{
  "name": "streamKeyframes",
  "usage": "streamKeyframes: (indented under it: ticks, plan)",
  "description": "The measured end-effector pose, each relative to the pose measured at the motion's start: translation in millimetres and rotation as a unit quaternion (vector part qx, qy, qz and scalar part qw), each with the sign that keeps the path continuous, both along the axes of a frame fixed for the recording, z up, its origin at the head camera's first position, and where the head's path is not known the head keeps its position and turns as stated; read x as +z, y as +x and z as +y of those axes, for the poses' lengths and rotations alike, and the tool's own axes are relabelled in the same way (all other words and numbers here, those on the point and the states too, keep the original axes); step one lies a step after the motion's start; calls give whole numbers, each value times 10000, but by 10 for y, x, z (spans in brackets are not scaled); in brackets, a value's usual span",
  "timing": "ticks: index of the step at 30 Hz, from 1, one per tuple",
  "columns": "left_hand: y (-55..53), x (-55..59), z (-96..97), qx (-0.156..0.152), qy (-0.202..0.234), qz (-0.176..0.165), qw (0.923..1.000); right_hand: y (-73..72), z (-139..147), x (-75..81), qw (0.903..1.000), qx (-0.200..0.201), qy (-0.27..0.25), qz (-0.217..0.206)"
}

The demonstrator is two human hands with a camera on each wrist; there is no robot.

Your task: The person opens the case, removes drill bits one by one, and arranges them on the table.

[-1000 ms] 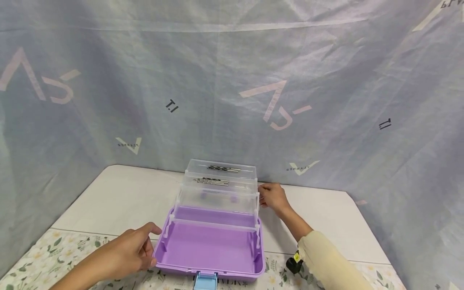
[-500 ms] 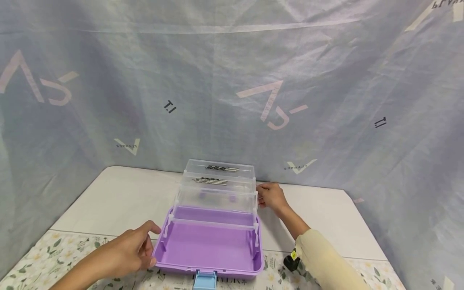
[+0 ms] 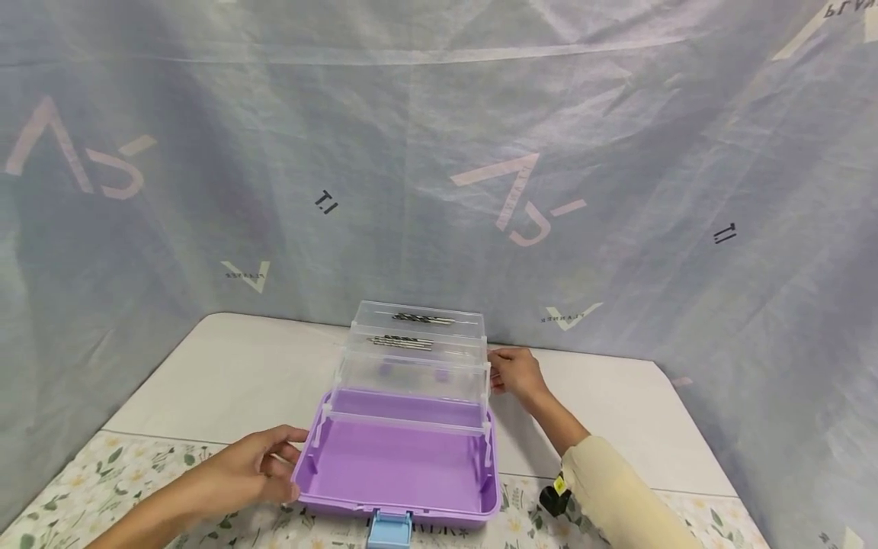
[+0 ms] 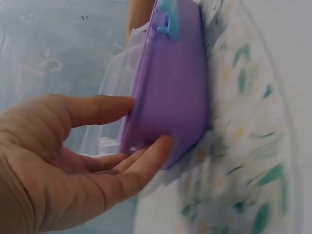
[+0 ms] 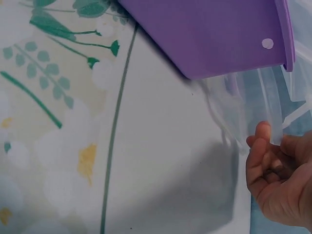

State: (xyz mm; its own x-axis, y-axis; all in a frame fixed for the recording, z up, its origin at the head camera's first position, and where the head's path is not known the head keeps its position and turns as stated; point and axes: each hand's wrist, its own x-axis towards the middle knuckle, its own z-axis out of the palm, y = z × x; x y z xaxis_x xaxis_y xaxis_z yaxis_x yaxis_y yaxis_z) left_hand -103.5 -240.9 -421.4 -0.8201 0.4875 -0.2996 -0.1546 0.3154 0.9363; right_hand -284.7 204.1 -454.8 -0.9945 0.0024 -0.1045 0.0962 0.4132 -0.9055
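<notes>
An opened purple toolbox stands on the table, its blue clasp facing me. Clear plastic tiers rise behind the purple base. Drill bits lie in two of them, an upper bundle and a lower bundle. At the box's front left corner is my left hand, its thumb and loosely bent fingers against the rim and side wall. My right hand is behind the right side; in the right wrist view its curled fingers pinch the edge of the clear plastic lid.
A black object with a yellow label lies beside the right sleeve, partly hidden by it. Flowered cloth covers the table's near part, white surface the far part. A grey printed curtain hangs close behind.
The fingers of my left hand have spread and reached forward along the box's left wall. My right hand and the toolbox stay in place; the view shifts slightly.
</notes>
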Motion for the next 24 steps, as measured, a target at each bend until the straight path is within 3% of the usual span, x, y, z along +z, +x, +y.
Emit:
streamKeyframes:
  ticks: [4,6,10,14,19,24]
  plan:
    - [39,-149,76,170,335,151,9992,5,10,-12,10000,6,-54,1]
    - [69,-202,132,424,425,143,9981,8,9,-17,10000,23,-60,14]
    - [90,-261,250,1025,515,107,9933,8,16,-35,10000,-31,-44,55]
    - [77,-287,323,1339,501,236,9894,5,43,-60,9999,-84,-60,48]
    - [71,-301,342,1475,532,120,9876,21,46,-79,9998,-83,-195,23]
    - [73,-310,327,1403,612,60,9882,7,50,-72,9990,107,-435,-80]
